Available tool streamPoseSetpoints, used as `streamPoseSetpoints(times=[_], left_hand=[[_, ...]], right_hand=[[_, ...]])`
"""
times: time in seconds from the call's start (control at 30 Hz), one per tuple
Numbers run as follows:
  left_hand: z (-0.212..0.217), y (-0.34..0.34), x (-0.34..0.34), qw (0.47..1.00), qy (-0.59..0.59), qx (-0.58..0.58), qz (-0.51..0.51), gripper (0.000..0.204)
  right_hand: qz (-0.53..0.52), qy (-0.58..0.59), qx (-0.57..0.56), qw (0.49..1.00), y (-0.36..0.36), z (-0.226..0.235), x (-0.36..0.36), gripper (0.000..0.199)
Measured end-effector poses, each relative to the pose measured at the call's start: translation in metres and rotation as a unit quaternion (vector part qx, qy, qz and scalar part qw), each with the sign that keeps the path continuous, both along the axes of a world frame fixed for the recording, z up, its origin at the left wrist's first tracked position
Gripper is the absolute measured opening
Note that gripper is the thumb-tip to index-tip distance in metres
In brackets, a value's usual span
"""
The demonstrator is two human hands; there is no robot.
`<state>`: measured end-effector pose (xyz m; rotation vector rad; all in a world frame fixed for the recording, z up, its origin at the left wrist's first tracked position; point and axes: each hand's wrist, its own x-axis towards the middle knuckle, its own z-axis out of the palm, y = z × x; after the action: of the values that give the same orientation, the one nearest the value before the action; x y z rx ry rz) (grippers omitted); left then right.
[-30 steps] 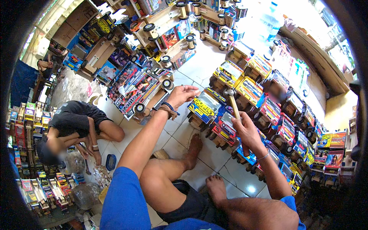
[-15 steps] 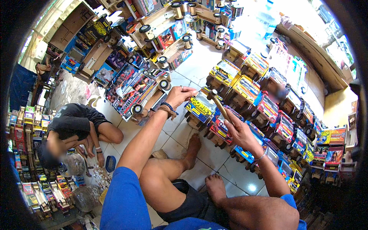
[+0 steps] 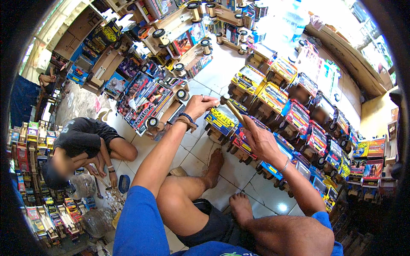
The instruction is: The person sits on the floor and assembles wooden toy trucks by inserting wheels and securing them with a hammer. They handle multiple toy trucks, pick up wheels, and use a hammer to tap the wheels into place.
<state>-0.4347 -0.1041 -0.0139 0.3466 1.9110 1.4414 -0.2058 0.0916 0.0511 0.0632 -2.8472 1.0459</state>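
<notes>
My right hand (image 3: pixel 261 141) is closed round the wooden handle of a hammer (image 3: pixel 235 112). The hammer's head is right beside the fingertips of my left hand (image 3: pixel 200 106), whose thumb and forefinger pinch together. A small pale thing shows at those fingertips, too small to name. Just below both hands stands a toy truck (image 3: pixel 223 121) with a blue front and yellow lettering, at the near left corner of rows of similar trucks. The hammer hides part of its top, and I cannot tell whether my left fingers touch it.
More toy trucks (image 3: pixel 273 97) fill the right side. A large printed truck (image 3: pixel 147 102) lies beyond my left forearm, with wooden truck bodies (image 3: pixel 181 23) stacked behind. On the left a co-worker (image 3: pixel 81 141) sits on the floor beside a blue dish (image 3: pixel 124 183).
The hammer has swung left, bringing its head up to my left fingertips; my right hand has shifted slightly left. My left hand stays nearly still. The co-worker's hands have moved a little.
</notes>
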Motion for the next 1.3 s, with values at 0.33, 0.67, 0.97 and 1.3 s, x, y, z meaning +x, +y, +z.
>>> streamPoseSetpoints(times=[0.33,0.67,0.97,1.3], left_hand=[[0.004,0.001,0.002,1.000,-0.005,0.021,0.005,0.028],[-0.004,0.001,-0.003,1.000,0.027,0.002,-0.007,0.029],[-0.008,0.003,-0.006,0.997,0.066,-0.036,-0.026,0.030],[0.000,0.003,-0.003,1.000,0.013,0.001,-0.010,0.032]], right_hand=[[0.033,-0.064,0.117,0.990,-0.002,-0.001,-0.003,0.065],[0.019,-0.012,0.131,0.991,-0.002,0.003,-0.005,0.071],[0.004,0.047,0.129,0.991,0.002,-0.002,-0.007,0.072],[0.005,0.037,0.158,0.987,0.004,-0.011,-0.005,0.067]])
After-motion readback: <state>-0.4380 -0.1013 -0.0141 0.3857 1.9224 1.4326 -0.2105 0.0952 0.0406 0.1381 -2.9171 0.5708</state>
